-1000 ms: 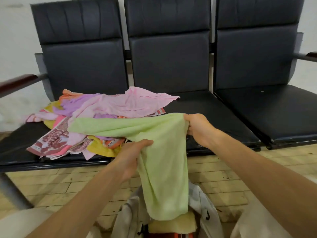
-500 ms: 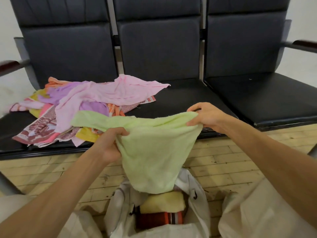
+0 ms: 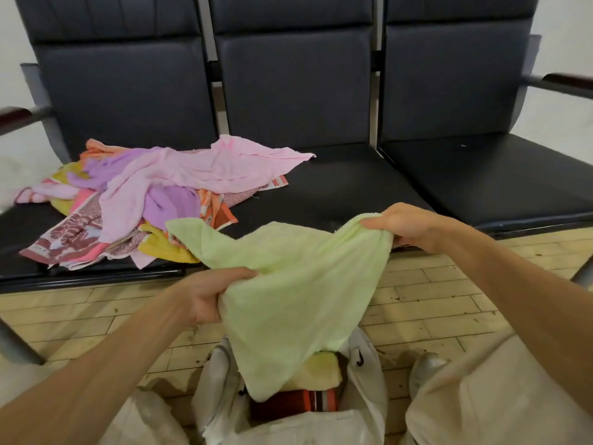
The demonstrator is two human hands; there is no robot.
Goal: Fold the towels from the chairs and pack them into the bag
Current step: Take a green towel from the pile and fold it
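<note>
Head view: green towel (image 3: 298,284) stretched between both hands, hanging over the open bag (image 3: 362,377).
Left hand (image 3: 208,293) is clamped on the near-left edge, low and close to the body; right hand (image 3: 407,224) pinches the far-right corner, higher and out by the middle chair (image 3: 337,187) seat's front edge. Long axis of the held edge runs diagonally, near-left to far-right, with the free tail drooping to a point right above folded towels already in the bag. A loose third corner flops left toward the pile (image 3: 154,200) on the left seat. Judgement: next fold means bringing the two hands together; the right has further to travel.
</note>
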